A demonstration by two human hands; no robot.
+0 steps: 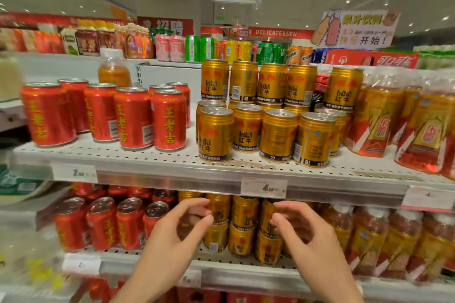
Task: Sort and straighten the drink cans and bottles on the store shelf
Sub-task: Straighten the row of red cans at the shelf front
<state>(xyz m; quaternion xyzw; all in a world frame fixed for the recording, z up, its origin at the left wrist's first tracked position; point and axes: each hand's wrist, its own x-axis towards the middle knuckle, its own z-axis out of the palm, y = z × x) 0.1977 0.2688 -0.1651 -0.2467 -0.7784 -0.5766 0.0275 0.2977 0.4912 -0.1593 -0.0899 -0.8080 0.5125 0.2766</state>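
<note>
Gold Red Bull cans (266, 115) stand stacked in two layers on the upper shelf (172, 167), some turned off-front. Red herbal tea cans (105, 113) stand to their left, and orange bottles (384, 115) to their right. More gold cans (242, 226) are stacked on the lower shelf (221, 270). My left hand (179, 233) and my right hand (302, 236) hover in front of those lower gold cans, fingers curled and apart, holding nothing. A dark red-capped bottle (320, 91) stands among the upper gold cans.
Price tags (263, 187) line the shelf edge. Red cans (103, 224) fill the lower left, bottles (384, 241) the lower right. A lone orange bottle (113, 70) stands behind the red cans. Mixed drinks and a Coca-Cola carton (369, 59) sit on the top shelf.
</note>
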